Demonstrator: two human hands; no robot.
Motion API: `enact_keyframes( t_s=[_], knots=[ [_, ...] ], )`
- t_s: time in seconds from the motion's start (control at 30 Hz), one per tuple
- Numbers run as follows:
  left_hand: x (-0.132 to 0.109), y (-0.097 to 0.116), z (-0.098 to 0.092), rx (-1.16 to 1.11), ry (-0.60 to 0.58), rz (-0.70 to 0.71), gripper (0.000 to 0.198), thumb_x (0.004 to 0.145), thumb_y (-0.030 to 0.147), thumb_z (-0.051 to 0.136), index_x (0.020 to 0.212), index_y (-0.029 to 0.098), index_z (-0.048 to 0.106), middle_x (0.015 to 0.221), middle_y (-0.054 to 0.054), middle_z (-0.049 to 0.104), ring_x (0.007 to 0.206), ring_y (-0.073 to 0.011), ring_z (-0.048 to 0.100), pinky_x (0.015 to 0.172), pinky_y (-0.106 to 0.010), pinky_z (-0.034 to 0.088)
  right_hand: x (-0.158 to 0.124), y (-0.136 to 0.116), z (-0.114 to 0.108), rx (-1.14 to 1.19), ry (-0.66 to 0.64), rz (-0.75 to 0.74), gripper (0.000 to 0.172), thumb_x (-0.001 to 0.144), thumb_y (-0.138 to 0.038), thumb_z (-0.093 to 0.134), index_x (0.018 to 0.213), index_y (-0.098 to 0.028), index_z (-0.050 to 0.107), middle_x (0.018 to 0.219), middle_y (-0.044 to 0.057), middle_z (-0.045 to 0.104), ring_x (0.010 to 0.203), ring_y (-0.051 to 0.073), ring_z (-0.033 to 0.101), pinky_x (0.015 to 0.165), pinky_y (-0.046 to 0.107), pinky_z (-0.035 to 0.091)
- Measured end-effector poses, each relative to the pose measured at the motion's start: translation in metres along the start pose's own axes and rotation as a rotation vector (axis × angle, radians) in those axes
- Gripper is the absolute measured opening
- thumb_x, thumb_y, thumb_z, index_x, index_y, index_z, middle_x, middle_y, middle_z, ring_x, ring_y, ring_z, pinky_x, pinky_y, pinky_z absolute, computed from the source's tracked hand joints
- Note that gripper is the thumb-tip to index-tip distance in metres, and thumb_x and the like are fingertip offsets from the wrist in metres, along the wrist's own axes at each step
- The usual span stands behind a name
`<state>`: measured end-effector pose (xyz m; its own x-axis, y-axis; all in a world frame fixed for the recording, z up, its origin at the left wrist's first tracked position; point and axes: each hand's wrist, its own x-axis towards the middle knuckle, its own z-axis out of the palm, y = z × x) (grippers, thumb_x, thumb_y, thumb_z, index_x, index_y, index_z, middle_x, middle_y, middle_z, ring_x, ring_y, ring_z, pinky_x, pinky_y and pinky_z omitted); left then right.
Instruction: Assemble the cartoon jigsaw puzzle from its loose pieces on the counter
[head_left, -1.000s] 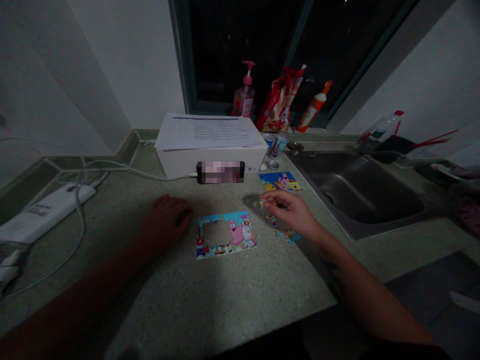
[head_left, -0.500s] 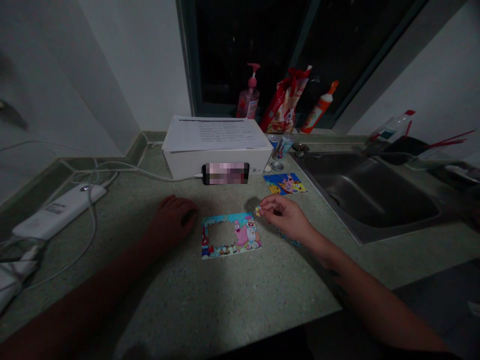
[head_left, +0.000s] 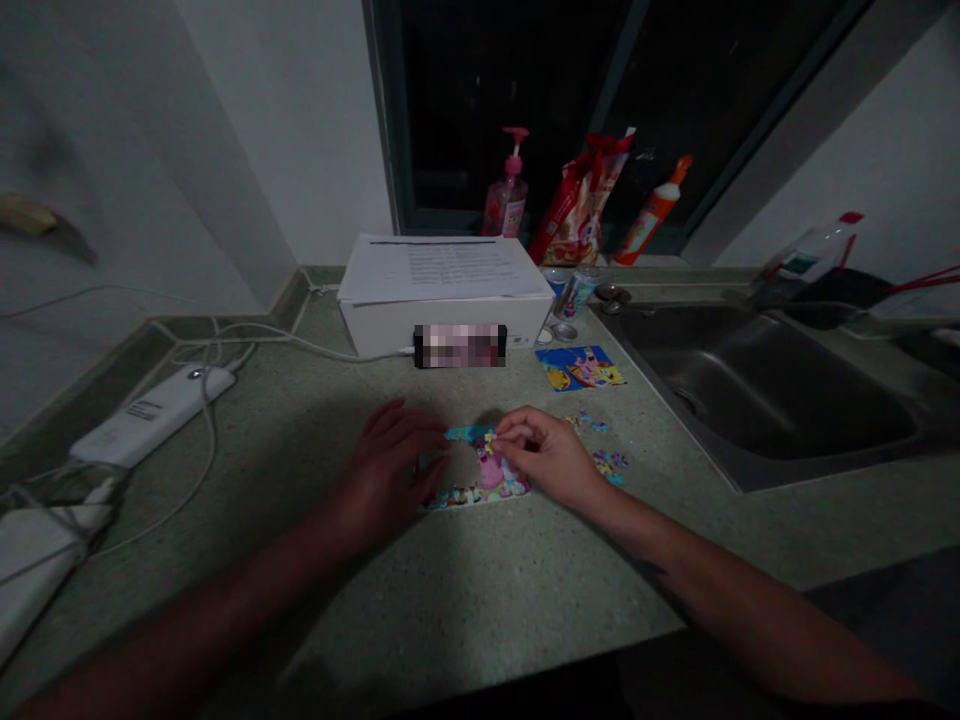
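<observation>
A partly filled jigsaw puzzle [head_left: 492,474] with cartoon figures lies on the counter, a gap in its middle where the countertop shows through. My right hand [head_left: 551,455] pinches a small yellowish puzzle piece [head_left: 490,441] between thumb and fingertips, just over the puzzle's upper right part. At the puzzle's left side is my left hand [head_left: 397,455], fingers stretched and thumb apart, with nothing seen in it; it hides that edge. Loose puzzle pieces [head_left: 611,465] lie in small groups to the right of my right hand.
Behind the puzzle, a phone [head_left: 460,346] on a cable leans against a white box [head_left: 375,322] topped with paper. A colourful cartoon picture card [head_left: 581,368] lies near the steel sink [head_left: 795,390]. White power banks [head_left: 154,415] and cables lie at left.
My right hand has carried the puzzle piece left, over the puzzle. My left hand has moved right onto the puzzle's left side. The loose pieces at right are now uncovered.
</observation>
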<state>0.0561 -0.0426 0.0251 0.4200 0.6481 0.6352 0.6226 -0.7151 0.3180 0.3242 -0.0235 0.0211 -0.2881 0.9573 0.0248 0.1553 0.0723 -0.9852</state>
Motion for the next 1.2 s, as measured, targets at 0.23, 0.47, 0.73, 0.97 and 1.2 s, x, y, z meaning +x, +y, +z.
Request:
enact_keyframes(
  t_s=[0.23,0.47,0.73,0.97,1.2],
  knots=[
    [0.004,0.02,0.007,-0.058,-0.003,0.039,0.017,0.098,0.015,0.075,0.108,0.027,0.069,0.112,-0.002,0.084,0.108,-0.0223,0.078,0.118,-0.052,0.052,-0.004,-0.006,0.018,0.018,-0.039,0.001,0.029,0.085,-0.046,0.087,0.092,-0.025,0.069,0.073,-0.001,0.076,0.06,0.015,0.068,0.058,0.028,0.052],
    [0.003,0.021,0.009,-0.05,0.006,0.08,0.016,0.1,0.012,0.072,0.107,0.026,0.07,0.107,0.0,0.083,0.105,-0.02,0.077,0.12,-0.05,0.05,-0.007,-0.007,0.024,0.028,-0.078,-0.001,0.029,0.086,-0.047,0.084,0.091,-0.026,0.065,0.069,-0.004,0.071,0.059,0.015,0.067,0.058,0.029,0.053],
    [0.005,0.022,0.009,0.004,-0.008,0.111,0.015,0.101,0.012,0.07,0.104,0.026,0.07,0.105,0.0,0.083,0.105,-0.0214,0.076,0.119,-0.05,0.05,-0.006,-0.003,0.025,0.021,-0.086,-0.008,0.022,0.087,-0.04,0.081,0.091,-0.026,0.065,0.067,-0.005,0.069,0.056,0.014,0.064,0.055,0.027,0.05],
    [0.004,0.017,0.012,-0.014,-0.069,0.025,0.016,0.099,0.012,0.07,0.104,0.027,0.073,0.104,-0.002,0.083,0.104,-0.0236,0.076,0.119,-0.056,0.049,-0.007,-0.005,0.015,-0.186,-0.014,-0.112,0.008,0.098,-0.033,0.071,0.099,-0.025,0.071,0.074,-0.002,0.075,0.063,0.016,0.068,0.06,0.029,0.049],
    [0.002,0.007,0.022,0.0,-0.214,-0.069,0.017,0.095,0.01,0.07,0.1,0.026,0.075,0.104,-0.003,0.083,0.104,-0.0266,0.074,0.121,-0.063,0.043,-0.004,-0.01,-0.016,-0.658,-0.003,-0.396,0.016,0.103,-0.02,0.064,0.103,-0.026,0.079,0.098,0.005,0.081,0.09,0.022,0.076,0.082,0.037,0.058]
  ],
)
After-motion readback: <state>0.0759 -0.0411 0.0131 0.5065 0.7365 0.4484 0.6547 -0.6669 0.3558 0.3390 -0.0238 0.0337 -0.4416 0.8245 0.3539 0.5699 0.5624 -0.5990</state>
